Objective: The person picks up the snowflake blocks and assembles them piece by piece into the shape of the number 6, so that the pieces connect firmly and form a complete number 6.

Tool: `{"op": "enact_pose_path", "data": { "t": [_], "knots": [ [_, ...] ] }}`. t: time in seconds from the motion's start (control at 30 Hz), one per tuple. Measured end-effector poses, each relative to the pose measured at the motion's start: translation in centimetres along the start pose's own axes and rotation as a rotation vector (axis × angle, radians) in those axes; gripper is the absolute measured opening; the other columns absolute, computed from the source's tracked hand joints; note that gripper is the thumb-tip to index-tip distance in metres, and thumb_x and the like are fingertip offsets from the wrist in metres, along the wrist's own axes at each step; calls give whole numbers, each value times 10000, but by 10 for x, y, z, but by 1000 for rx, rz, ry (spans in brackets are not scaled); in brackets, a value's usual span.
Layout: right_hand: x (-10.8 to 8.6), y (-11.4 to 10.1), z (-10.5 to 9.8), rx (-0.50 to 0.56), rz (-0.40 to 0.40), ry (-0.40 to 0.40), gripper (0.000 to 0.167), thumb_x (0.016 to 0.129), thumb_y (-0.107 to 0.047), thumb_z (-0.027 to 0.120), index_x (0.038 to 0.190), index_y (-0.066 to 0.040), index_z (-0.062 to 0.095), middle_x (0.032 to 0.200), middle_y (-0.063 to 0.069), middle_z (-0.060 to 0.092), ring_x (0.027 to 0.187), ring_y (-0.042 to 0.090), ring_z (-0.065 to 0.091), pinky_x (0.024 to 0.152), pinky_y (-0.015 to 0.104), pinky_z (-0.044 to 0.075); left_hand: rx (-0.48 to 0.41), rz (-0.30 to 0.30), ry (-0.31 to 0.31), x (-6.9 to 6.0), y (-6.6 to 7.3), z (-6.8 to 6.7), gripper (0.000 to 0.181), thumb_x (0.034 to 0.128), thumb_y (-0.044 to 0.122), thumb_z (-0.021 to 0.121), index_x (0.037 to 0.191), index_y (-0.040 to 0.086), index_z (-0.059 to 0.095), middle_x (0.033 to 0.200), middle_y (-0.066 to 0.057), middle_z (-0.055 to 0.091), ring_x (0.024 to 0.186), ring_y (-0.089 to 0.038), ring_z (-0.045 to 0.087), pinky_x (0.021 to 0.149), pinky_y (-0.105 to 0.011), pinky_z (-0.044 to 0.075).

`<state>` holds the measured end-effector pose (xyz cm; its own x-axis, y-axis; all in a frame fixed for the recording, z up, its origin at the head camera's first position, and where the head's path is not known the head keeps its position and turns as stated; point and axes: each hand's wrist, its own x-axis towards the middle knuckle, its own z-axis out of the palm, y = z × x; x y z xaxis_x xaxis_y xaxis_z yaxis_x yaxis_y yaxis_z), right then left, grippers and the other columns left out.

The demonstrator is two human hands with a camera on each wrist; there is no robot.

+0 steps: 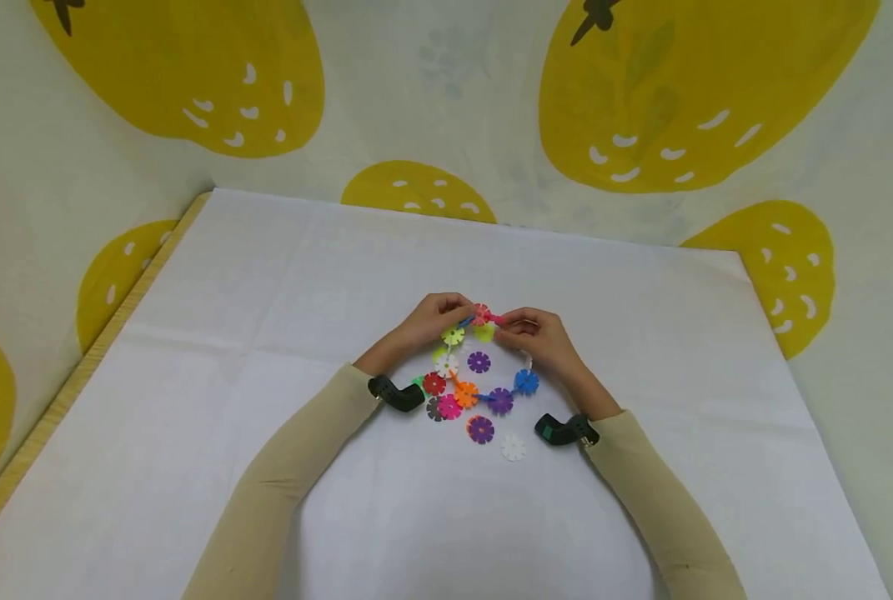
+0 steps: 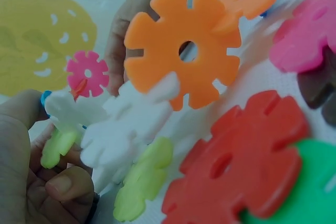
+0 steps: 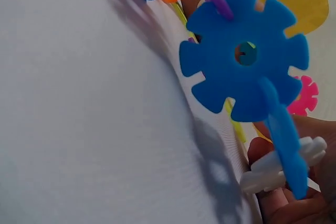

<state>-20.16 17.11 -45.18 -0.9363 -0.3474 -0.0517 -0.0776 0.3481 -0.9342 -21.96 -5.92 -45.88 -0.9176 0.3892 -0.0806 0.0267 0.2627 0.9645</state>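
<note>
Both hands hold up a ring-like chain of joined, notched plastic discs. My left hand pinches its upper left, by a blue disc beside a pink-red disc. On the other side my right hand grips the upper right, near a pink disc. Along the chain's near side run an orange disc, a purple disc and a blue disc. In the right wrist view a white disc lies against the right fingers. The left fingertips are partly hidden.
Loose discs lie on the white cloth: a purple one inside the ring, and red, dark grey, pink, purple over orange and white ones around its near side. A patterned cloth wall stands behind.
</note>
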Motion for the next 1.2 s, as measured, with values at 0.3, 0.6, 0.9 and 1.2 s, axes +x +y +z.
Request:
{"op": "enact_pose_path", "data": {
  "t": [0.3, 0.6, 0.9, 1.2],
  "knots": [
    [10, -4, -1, -190, -52, -87, 350, 833, -101, 779, 1145, 24, 682, 863, 121, 597, 647, 148, 477, 544, 207, 389, -20, 18, -17, 0, 0, 1, 258, 998, 226, 569, 1053, 0, 682, 915, -30, 638, 797, -124, 494, 718, -222, 403],
    [11, -9, -3, -225, -6, -123, 403, 809, -121, 805, 1147, 35, 649, 802, 92, 576, 658, 149, 477, 595, 227, 382, -12, 37, -20, 0, 0, 2, 256, 1010, 210, 548, 1067, -7, 673, 903, -32, 621, 789, -121, 490, 707, -222, 402],
    [6, -2, -8, -138, 47, -108, 313, 890, -134, 722, 1138, 18, 606, 946, 137, 630, 612, 102, 478, 557, 199, 398, 29, 18, -20, -1, -1, 1, 265, 1013, 242, 544, 1069, 15, 669, 924, -42, 619, 821, -137, 489, 735, -232, 403],
    [-1, 5, -15, 57, 117, -50, 322, 950, -154, 647, 1238, -14, 619, 865, 88, 639, 642, 123, 599, 587, 201, 474, 48, -1, -28, -1, 0, 1, 279, 1016, 262, 538, 1078, 25, 671, 946, -56, 635, 824, -146, 503, 733, -232, 415]
  ]
}}
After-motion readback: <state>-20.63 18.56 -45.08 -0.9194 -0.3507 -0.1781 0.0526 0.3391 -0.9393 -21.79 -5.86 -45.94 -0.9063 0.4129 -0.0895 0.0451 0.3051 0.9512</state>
